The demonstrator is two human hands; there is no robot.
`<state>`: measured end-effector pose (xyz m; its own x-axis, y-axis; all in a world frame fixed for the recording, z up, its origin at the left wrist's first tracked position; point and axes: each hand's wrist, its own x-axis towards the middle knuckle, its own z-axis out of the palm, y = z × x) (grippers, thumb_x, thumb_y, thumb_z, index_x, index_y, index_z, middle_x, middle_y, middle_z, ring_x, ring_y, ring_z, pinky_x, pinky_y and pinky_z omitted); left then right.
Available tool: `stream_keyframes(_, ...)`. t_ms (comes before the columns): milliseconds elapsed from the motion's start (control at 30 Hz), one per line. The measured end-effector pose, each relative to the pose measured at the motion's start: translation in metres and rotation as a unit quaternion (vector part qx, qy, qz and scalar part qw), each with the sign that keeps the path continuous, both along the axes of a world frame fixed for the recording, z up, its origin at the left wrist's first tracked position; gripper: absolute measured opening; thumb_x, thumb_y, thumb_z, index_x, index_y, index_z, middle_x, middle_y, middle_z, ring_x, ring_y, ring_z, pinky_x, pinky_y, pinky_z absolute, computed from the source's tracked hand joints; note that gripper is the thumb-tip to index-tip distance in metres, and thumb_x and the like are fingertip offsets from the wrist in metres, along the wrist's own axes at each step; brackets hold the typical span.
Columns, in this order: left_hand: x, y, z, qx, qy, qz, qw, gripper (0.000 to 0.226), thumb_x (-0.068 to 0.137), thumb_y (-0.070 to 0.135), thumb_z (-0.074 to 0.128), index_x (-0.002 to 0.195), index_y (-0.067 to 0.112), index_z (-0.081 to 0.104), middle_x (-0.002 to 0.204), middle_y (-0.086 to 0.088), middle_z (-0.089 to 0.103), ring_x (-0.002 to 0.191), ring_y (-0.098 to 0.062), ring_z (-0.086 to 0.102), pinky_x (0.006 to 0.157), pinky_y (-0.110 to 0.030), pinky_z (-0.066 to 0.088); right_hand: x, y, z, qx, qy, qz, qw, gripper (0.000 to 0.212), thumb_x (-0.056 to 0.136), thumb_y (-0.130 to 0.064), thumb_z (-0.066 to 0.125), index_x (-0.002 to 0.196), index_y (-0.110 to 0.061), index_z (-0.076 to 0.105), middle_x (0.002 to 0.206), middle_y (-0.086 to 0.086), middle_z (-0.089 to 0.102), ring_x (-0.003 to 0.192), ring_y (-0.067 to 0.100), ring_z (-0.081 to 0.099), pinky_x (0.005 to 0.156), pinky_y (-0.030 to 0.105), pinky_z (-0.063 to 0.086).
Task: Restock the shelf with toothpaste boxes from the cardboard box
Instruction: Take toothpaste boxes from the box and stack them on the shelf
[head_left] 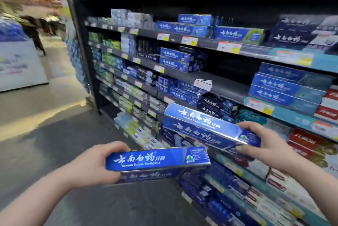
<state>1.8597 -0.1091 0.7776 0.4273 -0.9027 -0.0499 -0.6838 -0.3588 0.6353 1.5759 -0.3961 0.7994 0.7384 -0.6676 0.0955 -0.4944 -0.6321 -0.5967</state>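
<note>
The dark shelf [225,86] on the right is crowded with blue, green and red cartons behind yellow price tags [229,47]. The left grip [95,163] holds a near blue toothpaste box [157,160] printed "Yunnan Baiyao Toothpaste". The right grip [270,145] clasps a stacked pair [201,123] just before the shelf.

A: What is the nearer toothpaste box [157,160] showing?
B: Glossy blue is covering it, with white lettering and a small green badge; the farther toothpaste box [210,127] is wearing the same.
A: And the shelf [225,87]?
B: It is looking black, its price tags [228,47] showing white, red and yellow.
</note>
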Motion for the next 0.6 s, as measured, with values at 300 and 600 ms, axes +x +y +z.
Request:
stream_keyframes(300,0.113,0.013,0.019,-0.035,0.014,0.002,0.999,0.045,0.048,0.036,0.063,0.092,0.042,0.055,0.091,0.018,0.064,0.078,-0.008,0.063,0.073,-0.026,0.051,0.107,0.02,0.036,-0.027,-0.052,-0.011,0.998,0.05,0.063,-0.037,0.08,0.093,-0.055,0.044,0.107,-0.014,0.058,0.083,0.006,0.06,0.069,0.024,0.044)
stream_keyframes(600,0.19,-0.028,0.014,-0.028,0.023,-0.021,0.999,0.046,0.051,0.034,0.067,0.094,0.042,0.054,0.091,0.016,0.067,0.078,-0.004,0.063,0.074,-0.023,0.051,0.207,-0.039,0.049,-0.064,-0.028,-0.003,0.998,0.044,0.071,-0.015,0.075,0.1,-0.033,0.048,0.101,-0.003,0.062,0.081,-0.005,0.059,0.07,0.005,0.04)
